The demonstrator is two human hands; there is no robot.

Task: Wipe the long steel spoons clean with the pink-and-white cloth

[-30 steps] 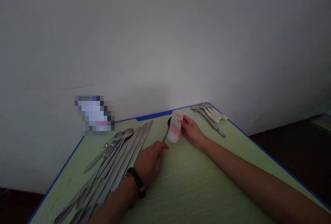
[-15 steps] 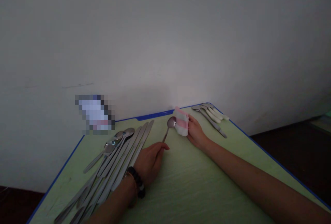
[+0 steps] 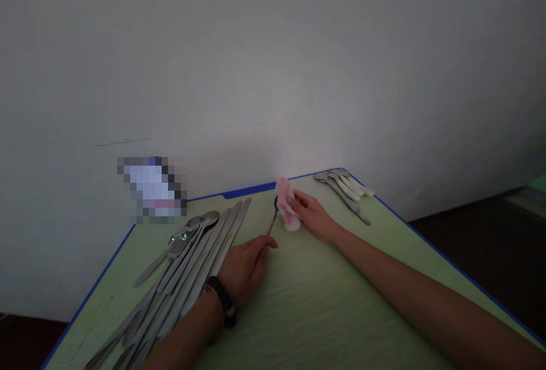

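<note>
Since the earlier frame, my right hand [image 3: 313, 216] has moved the pink-and-white cloth [image 3: 285, 205] leftward over the spoon [image 3: 272, 222], hiding most of its bowl. In the head view, my right grip pinches the cloth; my left hand [image 3: 247, 267] pinches the spoon's handle over the green desk [image 3: 315, 307]. Metal cutlery [image 3: 205, 256] lies beside my left hand, white-handled utensils [image 3: 352, 188] near the far right corner.

Dim light falls on a plain grey wall [image 3: 273, 62] above dark floor [image 3: 464, 245]
</note>
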